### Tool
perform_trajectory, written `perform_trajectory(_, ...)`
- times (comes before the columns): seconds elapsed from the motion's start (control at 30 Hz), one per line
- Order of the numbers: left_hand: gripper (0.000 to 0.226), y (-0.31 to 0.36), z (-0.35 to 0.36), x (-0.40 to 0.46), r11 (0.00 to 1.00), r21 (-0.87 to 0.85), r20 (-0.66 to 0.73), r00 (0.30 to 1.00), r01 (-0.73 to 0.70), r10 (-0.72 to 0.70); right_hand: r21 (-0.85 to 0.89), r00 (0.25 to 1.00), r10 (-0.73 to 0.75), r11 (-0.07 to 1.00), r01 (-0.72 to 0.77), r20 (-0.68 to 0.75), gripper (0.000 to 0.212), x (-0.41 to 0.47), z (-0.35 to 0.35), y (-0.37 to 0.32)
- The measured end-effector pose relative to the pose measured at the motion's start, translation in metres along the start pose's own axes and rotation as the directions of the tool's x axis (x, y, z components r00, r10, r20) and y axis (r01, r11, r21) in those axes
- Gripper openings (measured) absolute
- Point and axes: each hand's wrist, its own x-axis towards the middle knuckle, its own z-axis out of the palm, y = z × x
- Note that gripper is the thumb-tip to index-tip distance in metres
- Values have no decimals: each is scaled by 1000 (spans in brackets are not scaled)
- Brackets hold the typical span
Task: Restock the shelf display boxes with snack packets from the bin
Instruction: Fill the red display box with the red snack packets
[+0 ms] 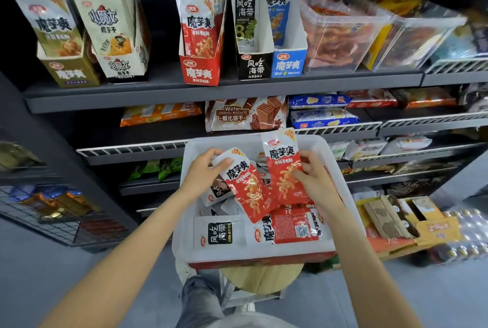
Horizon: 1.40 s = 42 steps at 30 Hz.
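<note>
A white bin [184,222] sits on a round stool in front of the shelves, with several red, white and black snack packets inside. My left hand [204,171] grips a tilted red-and-white packet [247,185] by its top corner over the bin. My right hand [315,174] pinches a second red packet [284,169], held upright by its right edge. On the top shelf stand the display boxes: a red one [200,68] matching these packets, a black one [253,66], a blue one [287,63], an olive one [71,71] and a white one [124,66].
Two clear plastic tubs [340,31] of loose snacks fill the top shelf's right side. Lower shelves carry a wafer bag [243,113] and biscuit packs. A wire rack [52,211] stands at the left; cardboard boxes [393,216] lie on the floor at right.
</note>
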Motion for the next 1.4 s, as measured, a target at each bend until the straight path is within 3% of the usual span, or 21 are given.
perform_trajectory(0.1, 26, 0, -6, 1, 991, -113, 75, 995, 76, -67, 121, 1000, 17, 993, -16, -10, 10, 1, 5, -7)
perform_trajectory(0.17, 28, 4, -13, -1, 994, -98, 73, 996, 50, -43, 160, 999, 2, 987, 4, -37, 4, 3, 7, -14)
perform_trajectory(0.27, 18, 24, -30, -7, 998, -28, -36, 998, -60, 59, 143, 998, -25, 989, 33, -53, 17, 11, 8, -30)
perform_trajectory(0.33, 13, 48, -46, -9, 987, -6, -135, 979, -159, 156, 55, 994, -94, 994, 97, -60, 14, 20, 8, -46)
perform_trajectory(0.43, 12, 93, -74, -10, 950, 8, -268, 914, -313, 304, -153, 968, -241, 961, 229, -65, 8, 39, 11, -79)
perform_trajectory(0.5, 10, 124, -91, -9, 923, 26, -338, 866, -383, 369, -201, 949, -315, 931, 303, -29, 10, 52, 14, -104)
perform_trajectory(0.7, 12, 179, -128, 20, 847, 87, -529, 696, -524, 486, -57, 895, -446, 893, 446, 12, 22, 75, 31, -175)
perform_trajectory(0.97, 6, 208, -135, 70, 753, -21, -665, 572, -658, 481, 166, 776, -567, 767, 620, -275, 17, 91, 56, -219)
perform_trajectory(1.13, 7, 199, -129, 114, 800, 4, -647, 608, -600, 459, 243, 751, -562, 720, 650, -345, 17, 102, 66, -232)
perform_trajectory(1.3, 23, 183, -122, 139, 894, -115, -550, 777, -433, 306, 205, 773, -548, 756, 621, -319, 9, 120, 78, -240)
perform_trajectory(1.4, 26, 173, -132, 144, 915, 143, -514, 761, -378, 395, 179, 796, -534, 786, 592, -286, 6, 134, 88, -241)
